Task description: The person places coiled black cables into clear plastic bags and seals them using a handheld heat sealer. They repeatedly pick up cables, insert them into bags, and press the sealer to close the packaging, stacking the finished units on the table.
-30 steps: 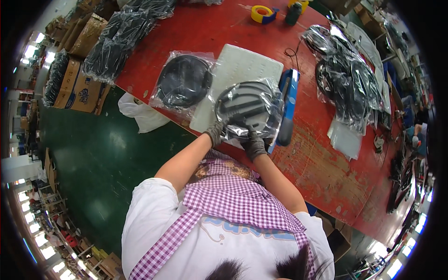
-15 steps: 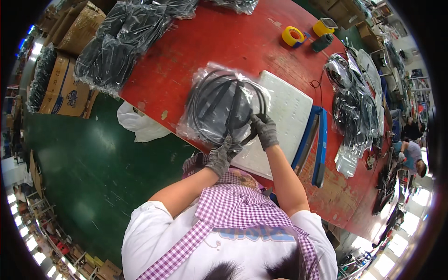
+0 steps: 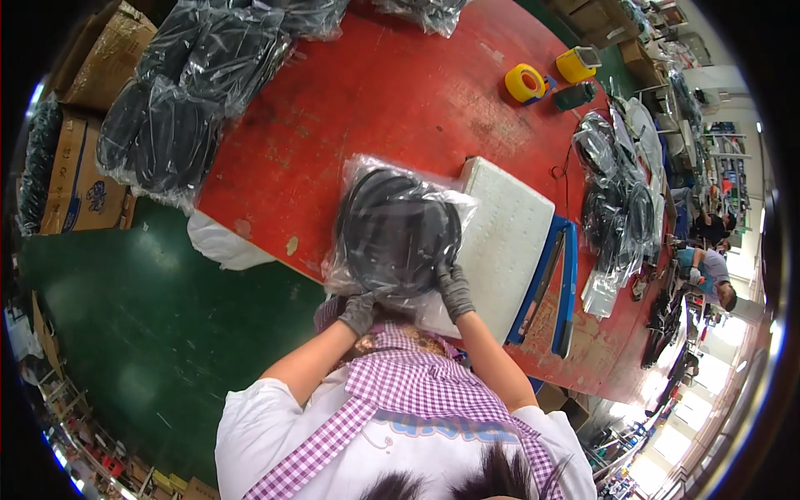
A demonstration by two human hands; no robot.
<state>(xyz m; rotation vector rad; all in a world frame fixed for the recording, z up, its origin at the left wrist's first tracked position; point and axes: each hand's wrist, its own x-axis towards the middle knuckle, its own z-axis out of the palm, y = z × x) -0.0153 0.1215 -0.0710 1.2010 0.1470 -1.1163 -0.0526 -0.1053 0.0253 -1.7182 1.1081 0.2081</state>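
Note:
A clear plastic bag (image 3: 354, 171) holding a coil of thick black cable or hose (image 3: 400, 233) lies in front of me, partly over the red table and the white foam board. My left hand (image 3: 358, 314), in a grey glove, grips the bag's near left edge, its fingertips partly hidden by the plastic. At the near right side, my gloved right hand (image 3: 456, 293) is closed on the bag's edge, against the coil. The coil sits round and wholly inside the bag.
The white foam board (image 3: 508, 225) and a blue long-armed tool (image 3: 568, 287) lie to the right. Bagged black coils are heaped at the far left (image 3: 175, 133) and right (image 3: 617, 200). Yellow tape (image 3: 525, 83) is at the back. A cardboard box (image 3: 83, 175) stands left, beyond the red table (image 3: 275, 179).
The loose black loops and strands now sit as a compact round coil inside the bag. The bag has moved nearer me; my hands have shifted to its near left and right edges.

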